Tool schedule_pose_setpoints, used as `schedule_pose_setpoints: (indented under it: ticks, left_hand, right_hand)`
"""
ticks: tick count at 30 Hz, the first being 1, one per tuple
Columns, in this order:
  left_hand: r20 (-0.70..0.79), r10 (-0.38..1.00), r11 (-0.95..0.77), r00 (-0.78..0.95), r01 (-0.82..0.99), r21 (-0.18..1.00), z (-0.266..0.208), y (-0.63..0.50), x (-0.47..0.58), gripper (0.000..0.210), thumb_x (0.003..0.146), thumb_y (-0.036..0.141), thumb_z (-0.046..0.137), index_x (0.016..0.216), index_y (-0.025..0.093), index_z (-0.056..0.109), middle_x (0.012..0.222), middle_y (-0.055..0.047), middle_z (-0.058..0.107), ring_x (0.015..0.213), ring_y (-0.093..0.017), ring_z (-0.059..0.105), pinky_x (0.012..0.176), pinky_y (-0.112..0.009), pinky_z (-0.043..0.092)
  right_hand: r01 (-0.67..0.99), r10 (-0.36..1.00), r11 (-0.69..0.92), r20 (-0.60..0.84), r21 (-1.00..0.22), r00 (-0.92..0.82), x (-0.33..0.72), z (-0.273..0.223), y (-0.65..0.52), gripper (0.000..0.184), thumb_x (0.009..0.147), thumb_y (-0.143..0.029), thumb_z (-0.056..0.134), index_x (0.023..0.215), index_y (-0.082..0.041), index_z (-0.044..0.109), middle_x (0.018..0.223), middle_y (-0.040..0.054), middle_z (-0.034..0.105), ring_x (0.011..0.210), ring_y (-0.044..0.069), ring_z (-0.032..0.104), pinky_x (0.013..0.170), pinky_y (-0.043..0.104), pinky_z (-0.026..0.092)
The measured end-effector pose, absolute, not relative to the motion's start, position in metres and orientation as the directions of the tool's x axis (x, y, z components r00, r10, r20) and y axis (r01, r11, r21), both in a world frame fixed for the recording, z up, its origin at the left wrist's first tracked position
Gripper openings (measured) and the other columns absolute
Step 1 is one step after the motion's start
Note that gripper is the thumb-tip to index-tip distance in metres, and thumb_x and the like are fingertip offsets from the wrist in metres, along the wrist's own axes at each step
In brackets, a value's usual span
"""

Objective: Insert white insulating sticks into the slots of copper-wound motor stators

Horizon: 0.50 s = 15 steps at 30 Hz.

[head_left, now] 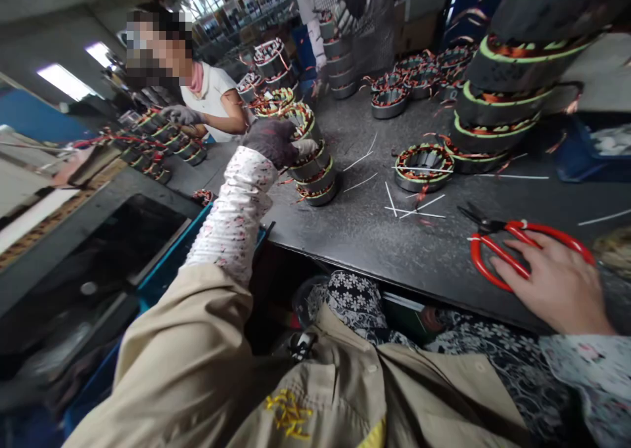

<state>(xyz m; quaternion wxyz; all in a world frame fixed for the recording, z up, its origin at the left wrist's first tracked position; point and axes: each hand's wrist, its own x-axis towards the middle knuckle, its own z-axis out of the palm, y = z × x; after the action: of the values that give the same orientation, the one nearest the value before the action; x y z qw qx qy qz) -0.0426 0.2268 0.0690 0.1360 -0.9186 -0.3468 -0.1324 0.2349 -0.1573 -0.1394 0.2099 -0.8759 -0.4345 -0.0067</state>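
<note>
In the head view, read as a clock face about its centre, an upper wound ring (310,129) is being grasped by the gloved left hand (276,142) at eleven o'clock, the thumb being set against its near side. Below it, near the centre toward twelve o'clock, a short stack (318,190) is standing on the dark table (340,234). Between three and four o'clock, the red-handled snips (517,264) are being touched by the bare right hand (557,277); whether the handles are being gripped or merely covered cannot be told. Near three o'clock, white strips (421,215) are lying loose beside a lone ring (421,184).

If the upper ring were being pulled sideways, the short stack could be tipping, as its rings appear to be resting loosely on one another. Copper leads could be getting bent by snagging on the glove. With the snips' tips being pointed toward ten o'clock, strips could be getting scattered by a careless sweep.
</note>
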Motion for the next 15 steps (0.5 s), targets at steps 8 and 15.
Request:
schedule_pose_setpoints:
  ticks: [8, 15]
  left_hand:
    - [0.218, 0.346, -0.905, 0.912, 0.386, -0.179, -0.003, 0.135, 0.062, 0.073, 0.087, 0.042, 0.076, 0.153, 0.02, 0.053, 0.158, -0.012, 0.055, 0.149, -0.036, 0.047, 0.134, -0.061, 0.021]
    - [0.103, 0.333, -0.937, 0.937, 0.341, -0.08, -0.088, 0.132, 0.181, 0.055, 0.083, 0.052, 0.077, 0.123, 0.014, 0.075, 0.122, -0.013, 0.077, 0.135, -0.035, 0.062, 0.133, -0.058, 0.025]
  right_hand:
    - [0.812, 0.781, -0.49, 0.255, -0.317, 0.57, 0.239, -0.148, -0.157, 0.043, 0.096, -0.044, 0.049, 0.12, -0.019, 0.074, 0.139, 0.0236, 0.064, 0.12, 0.045, 0.063, 0.099, 0.062, 0.053]
    - [0.805, 0.753, -0.49, 0.303, -0.335, 0.584, 0.243, -0.16, -0.157, 0.042, 0.095, -0.043, 0.05, 0.113, -0.017, 0.078, 0.136, 0.0175, 0.067, 0.119, 0.038, 0.063, 0.098, 0.056, 0.052]
